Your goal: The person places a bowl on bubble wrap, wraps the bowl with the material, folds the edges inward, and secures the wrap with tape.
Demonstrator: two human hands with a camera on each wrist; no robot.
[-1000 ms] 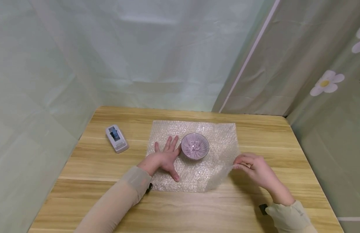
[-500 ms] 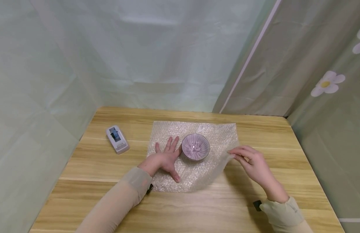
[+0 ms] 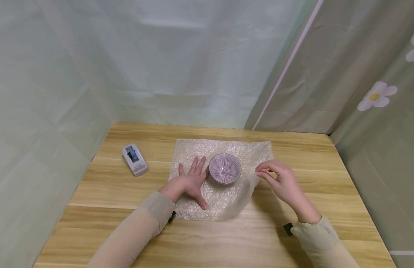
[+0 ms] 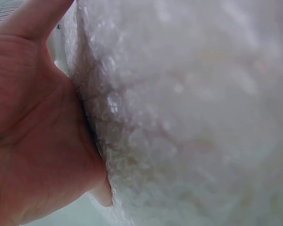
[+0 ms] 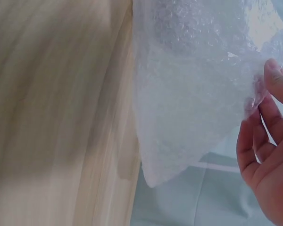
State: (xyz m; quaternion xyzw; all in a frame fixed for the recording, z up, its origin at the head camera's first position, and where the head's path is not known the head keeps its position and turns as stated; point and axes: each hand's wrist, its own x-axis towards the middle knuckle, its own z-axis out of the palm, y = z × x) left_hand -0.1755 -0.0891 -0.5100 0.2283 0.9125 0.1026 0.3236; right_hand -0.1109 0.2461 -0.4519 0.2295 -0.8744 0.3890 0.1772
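A small bowl (image 3: 225,168) with purple-and-white radiating stripes stands upright on a sheet of bubble wrap (image 3: 196,147). My left hand (image 3: 191,185), fingers spread straight, presses on the sheet just left of the bowl, one fingertip at the bowl's side. In the left wrist view its palm (image 4: 42,122) is against the wrap. My right hand (image 3: 279,179) pinches the sheet's right edge between thumb and fingers and holds it raised. From the right wrist view, the lifted wrap (image 5: 193,103) hangs from those fingers with a loose corner pointing down.
On the left of the wooden table (image 3: 119,219) lies a white tape dispenser-like device (image 3: 135,159) with a blue part in its middle. Pale curtains (image 3: 186,74) stand behind and at both sides of the table.
My right hand has moved left toward the bowl, carrying the lifted edge of the bubble wrap with it. The left hand and the bowl have stayed in place.
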